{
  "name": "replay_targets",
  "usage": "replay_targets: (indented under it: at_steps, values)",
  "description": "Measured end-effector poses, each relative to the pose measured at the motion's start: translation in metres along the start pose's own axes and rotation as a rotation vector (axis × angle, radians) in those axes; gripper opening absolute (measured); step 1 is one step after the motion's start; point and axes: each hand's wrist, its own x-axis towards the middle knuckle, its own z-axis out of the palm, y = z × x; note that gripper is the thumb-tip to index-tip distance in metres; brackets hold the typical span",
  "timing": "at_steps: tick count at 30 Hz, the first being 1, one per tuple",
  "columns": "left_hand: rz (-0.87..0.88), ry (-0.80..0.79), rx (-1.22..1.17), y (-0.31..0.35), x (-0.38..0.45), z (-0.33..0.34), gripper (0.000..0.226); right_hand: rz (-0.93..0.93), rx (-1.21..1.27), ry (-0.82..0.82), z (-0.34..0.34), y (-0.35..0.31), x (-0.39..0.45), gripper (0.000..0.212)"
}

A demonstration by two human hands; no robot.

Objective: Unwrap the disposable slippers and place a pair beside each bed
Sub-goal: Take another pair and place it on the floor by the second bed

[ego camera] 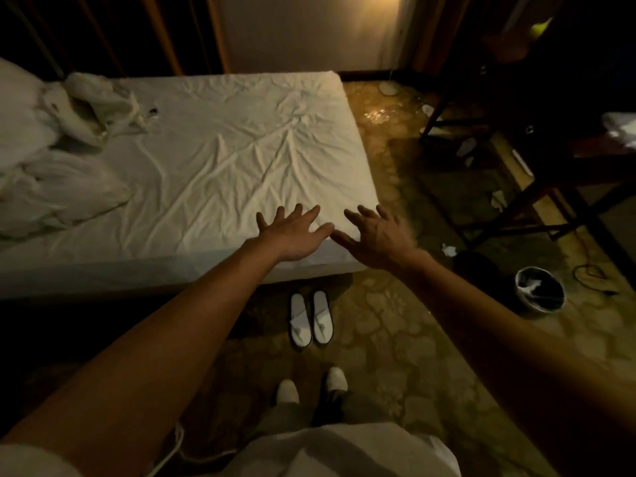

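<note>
Both arms reach forward over the near corner of the bed (213, 160), the left hand (292, 235) and right hand (375, 235) spread wide with fingers straight, holding nothing. A pair of white slippers (310, 321) lies side by side on the patterned carpet (395, 339) just beside the bed's edge. Crumpled white bedding (51, 187), perhaps with wrappers among it, sits at the far left

A dim room: patterned carpet (395, 325) fills the lower right, dark wooden furniture (537, 139) stands at upper right, and warm light falls on the wall (309, 32) at top center.
</note>
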Motion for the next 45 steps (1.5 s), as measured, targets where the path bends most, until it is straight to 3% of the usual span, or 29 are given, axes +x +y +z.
replay_targets:
  at_steps: [4, 9, 18, 24, 32, 36, 40, 45]
  values:
    - [0.137, 0.023, 0.003, 0.047, 0.035, -0.021, 0.074, 0.081, -0.005, 0.079, -0.032, 0.039, 0.000, 0.079]
    - [0.331, 0.015, 0.054, 0.149, 0.081, -0.055, 0.074, 0.264, 0.086, 0.200, -0.085, 0.134, -0.011, 0.072]
    - [0.742, 0.084, 0.186, 0.448, 0.159, -0.079, 0.069, 0.537, 0.065, 0.356, -0.192, 0.380, -0.042, 0.068]
    - [0.753, 0.054, 0.173, 0.622, 0.210, -0.065, 0.070, 0.670, 0.128, 0.352, -0.239, 0.535, -0.048, 0.071]
    - [0.752, 0.046, 0.172, 0.733, 0.315, -0.088, 0.068, 0.642, 0.195, 0.354, -0.281, 0.657, 0.034, 0.072]
    - [0.763, 0.072, 0.152, 0.772, 0.395, -0.124, 0.067, 0.602, 0.187, 0.377, -0.315, 0.708, 0.108, 0.071]
    - [0.743, 0.090, 0.085, 0.810, 0.479, -0.180, 0.064, 0.559, 0.158, 0.442, -0.374, 0.752, 0.196, 0.088]
    - [0.725, 0.126, 0.082, 0.862, 0.574, -0.275, 0.066, 0.503, 0.142, 0.473, -0.457, 0.802, 0.296, 0.074]
